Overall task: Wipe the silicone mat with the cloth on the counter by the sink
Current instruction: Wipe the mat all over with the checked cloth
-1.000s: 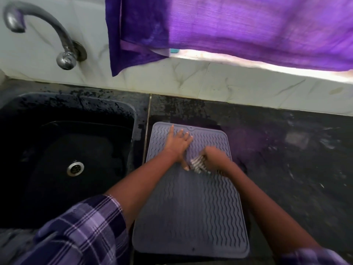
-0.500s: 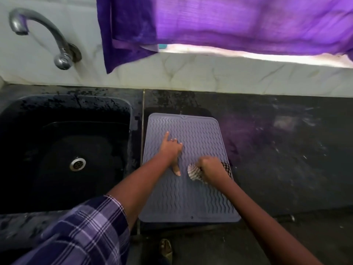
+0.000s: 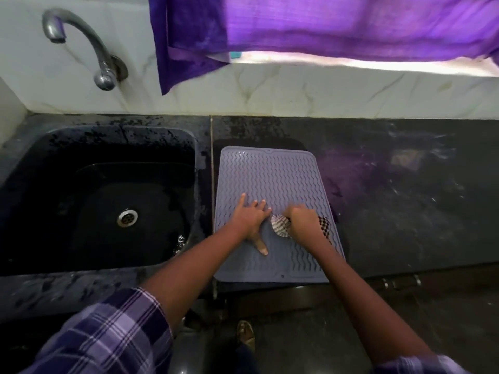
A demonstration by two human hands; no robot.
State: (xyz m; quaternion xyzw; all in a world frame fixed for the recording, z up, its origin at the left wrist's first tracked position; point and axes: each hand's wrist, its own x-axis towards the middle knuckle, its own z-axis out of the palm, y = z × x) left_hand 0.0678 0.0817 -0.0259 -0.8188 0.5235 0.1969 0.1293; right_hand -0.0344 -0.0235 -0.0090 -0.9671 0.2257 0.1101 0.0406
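Observation:
A grey silicone mat [image 3: 270,174] with wavy ridges lies flat on the dark counter [image 3: 405,198], just right of the sink. My left hand [image 3: 249,220] rests flat on the mat's middle with its fingers spread. My right hand [image 3: 303,221] is closed on a bunched checked cloth [image 3: 279,225], pressed onto the mat right beside the left hand. Part of the cloth [image 3: 325,225] sticks out on the hand's right side near the mat's right edge.
A black sink [image 3: 67,147] with a metal drain [image 3: 127,217] lies left of the mat, a chrome tap [image 3: 81,41] on the white wall above it. A purple curtain [image 3: 324,25] hangs over the back wall. The counter's front edge runs just below the mat.
Both hands have slid from the mat's far half toward its near half, the right hand dragging the cloth along. The view has pulled back and shows more of the counter edge and floor.

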